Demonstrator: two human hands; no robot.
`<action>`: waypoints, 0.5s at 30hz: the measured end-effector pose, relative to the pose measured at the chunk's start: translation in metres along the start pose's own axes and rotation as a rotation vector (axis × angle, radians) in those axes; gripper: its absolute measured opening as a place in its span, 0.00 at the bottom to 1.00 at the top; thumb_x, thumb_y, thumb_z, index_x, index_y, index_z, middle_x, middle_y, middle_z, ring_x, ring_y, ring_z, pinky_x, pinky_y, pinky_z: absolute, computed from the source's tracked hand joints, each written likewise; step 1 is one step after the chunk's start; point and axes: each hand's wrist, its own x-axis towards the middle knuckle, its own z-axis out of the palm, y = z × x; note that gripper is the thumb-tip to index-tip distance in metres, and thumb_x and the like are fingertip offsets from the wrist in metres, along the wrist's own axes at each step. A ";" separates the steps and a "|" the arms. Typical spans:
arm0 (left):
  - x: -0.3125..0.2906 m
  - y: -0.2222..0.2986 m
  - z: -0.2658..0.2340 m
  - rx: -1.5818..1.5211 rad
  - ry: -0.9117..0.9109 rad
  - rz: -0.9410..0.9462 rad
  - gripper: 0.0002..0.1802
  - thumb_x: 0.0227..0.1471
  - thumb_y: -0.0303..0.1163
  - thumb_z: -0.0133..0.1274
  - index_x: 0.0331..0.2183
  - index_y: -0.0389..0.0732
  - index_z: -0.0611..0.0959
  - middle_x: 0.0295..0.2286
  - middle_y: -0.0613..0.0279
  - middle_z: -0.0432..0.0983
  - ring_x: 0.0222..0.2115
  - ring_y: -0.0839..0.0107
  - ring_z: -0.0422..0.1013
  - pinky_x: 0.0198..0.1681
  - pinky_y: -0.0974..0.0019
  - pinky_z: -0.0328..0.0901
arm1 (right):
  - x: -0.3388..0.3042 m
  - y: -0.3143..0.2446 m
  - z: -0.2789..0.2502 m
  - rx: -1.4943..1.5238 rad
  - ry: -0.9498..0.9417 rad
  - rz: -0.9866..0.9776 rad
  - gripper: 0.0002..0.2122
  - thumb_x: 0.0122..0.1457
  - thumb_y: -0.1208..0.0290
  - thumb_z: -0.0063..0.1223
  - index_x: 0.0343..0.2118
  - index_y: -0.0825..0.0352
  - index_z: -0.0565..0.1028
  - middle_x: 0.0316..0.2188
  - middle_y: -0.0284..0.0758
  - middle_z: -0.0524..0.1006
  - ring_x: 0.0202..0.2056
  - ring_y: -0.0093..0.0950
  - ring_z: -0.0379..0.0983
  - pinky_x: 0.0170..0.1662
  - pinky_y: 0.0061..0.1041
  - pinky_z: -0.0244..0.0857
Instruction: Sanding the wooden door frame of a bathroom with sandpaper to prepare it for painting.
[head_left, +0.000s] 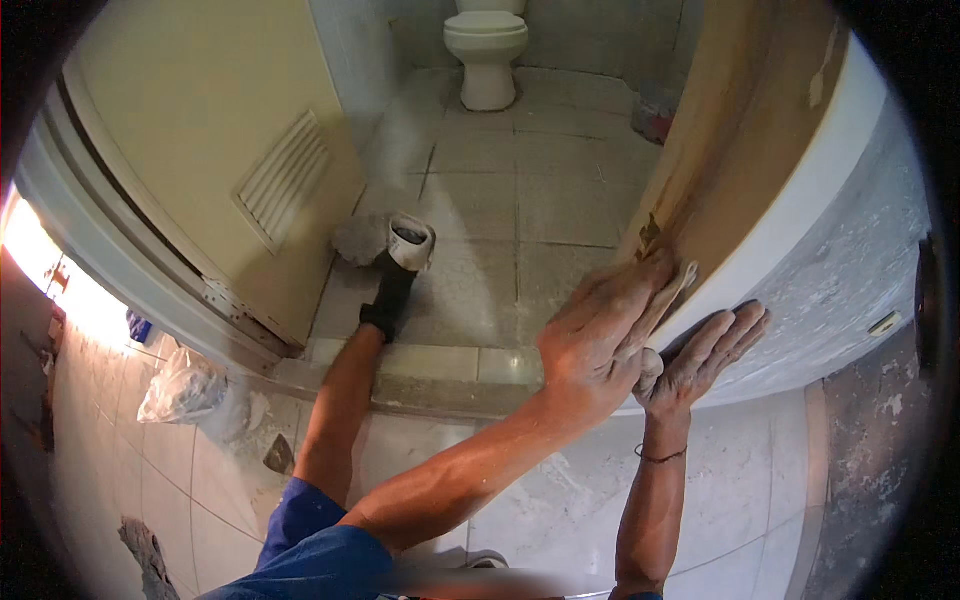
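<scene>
My left hand (605, 325) reaches across to the right and is closed against the edge of the door frame (745, 235). A thin, pale folded sheet (680, 290) sticks out from its fingers; it looks like sandpaper, though most of it is hidden. Just right of it, my right hand (695, 365) lies with fingers stretched along the lower part of the white wall edge. Its thumb is close to the left hand. Pale dust coats both hands. Brown bare patches show on the frame's inner side.
A cream door (200, 120) with a louvred vent stands open at left. Beyond the raised sill (440, 395) are a white toilet (487, 50) and a small white container (410, 245) near my black-covered foot (388, 305). A plastic bag (182, 388) sits on the tiles.
</scene>
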 end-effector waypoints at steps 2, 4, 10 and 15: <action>0.004 -0.004 0.007 0.006 0.078 0.077 0.14 0.42 0.15 0.52 0.37 0.31 0.78 0.32 0.50 0.76 0.32 0.63 0.73 0.34 0.68 0.67 | 0.003 0.000 0.002 -0.020 0.042 -0.010 0.37 0.56 0.39 0.26 0.60 0.64 0.47 0.61 0.49 0.44 0.60 0.53 0.37 0.59 0.55 0.33; -0.003 -0.002 0.003 -0.001 0.048 0.063 0.15 0.41 0.15 0.52 0.37 0.31 0.78 0.32 0.50 0.76 0.32 0.63 0.73 0.34 0.68 0.67 | 0.004 -0.001 0.002 -0.016 0.050 -0.014 0.36 0.57 0.40 0.26 0.60 0.64 0.47 0.61 0.49 0.44 0.60 0.52 0.37 0.59 0.55 0.33; -0.024 0.002 0.000 0.003 -0.007 -0.006 0.17 0.38 0.14 0.53 0.37 0.32 0.79 0.33 0.51 0.76 0.31 0.63 0.73 0.34 0.68 0.67 | 0.002 -0.001 0.005 0.006 0.108 0.001 0.33 0.58 0.43 0.27 0.60 0.63 0.50 0.60 0.48 0.46 0.61 0.50 0.39 0.59 0.53 0.35; 0.005 0.010 0.011 0.001 0.120 0.020 0.18 0.37 0.15 0.54 0.37 0.33 0.79 0.33 0.54 0.77 0.30 0.63 0.73 0.33 0.69 0.67 | 0.003 -0.006 0.005 -0.039 0.101 0.028 0.33 0.58 0.43 0.28 0.60 0.64 0.50 0.60 0.48 0.47 0.61 0.50 0.39 0.60 0.52 0.34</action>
